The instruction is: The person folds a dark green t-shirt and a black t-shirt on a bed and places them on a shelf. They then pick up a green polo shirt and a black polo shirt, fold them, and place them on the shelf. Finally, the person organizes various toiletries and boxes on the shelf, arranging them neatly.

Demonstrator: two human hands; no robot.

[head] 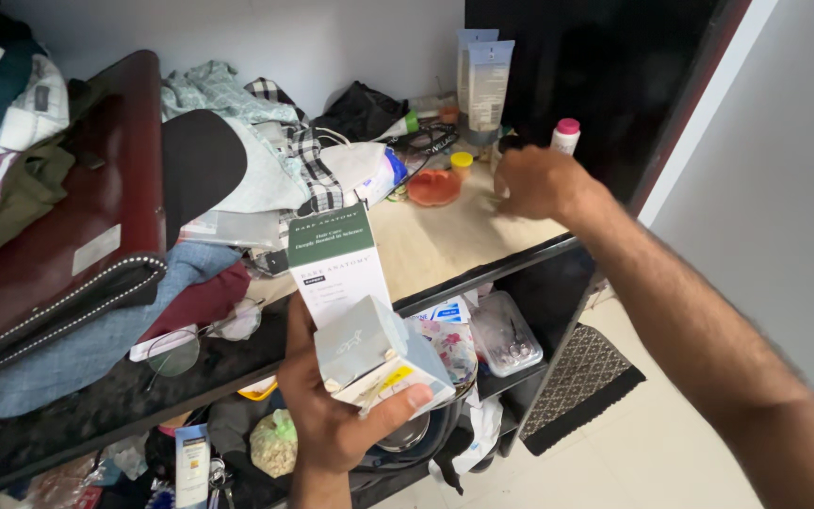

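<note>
Closest to the lens, the left hand (336,415) clasps two cartons at once: a tall white box with a green band (336,259) and, in front of it, a small pale box (365,344) pinned under the thumb. Farther off, the right hand (539,181) reaches over the wooden shelf (445,240), fingers curled downward beside a white bottle with a pink cap (565,136), though whether they grip anything cannot be told. An orange dish (433,188) and two upright tubes (484,85) stand nearby.
</note>
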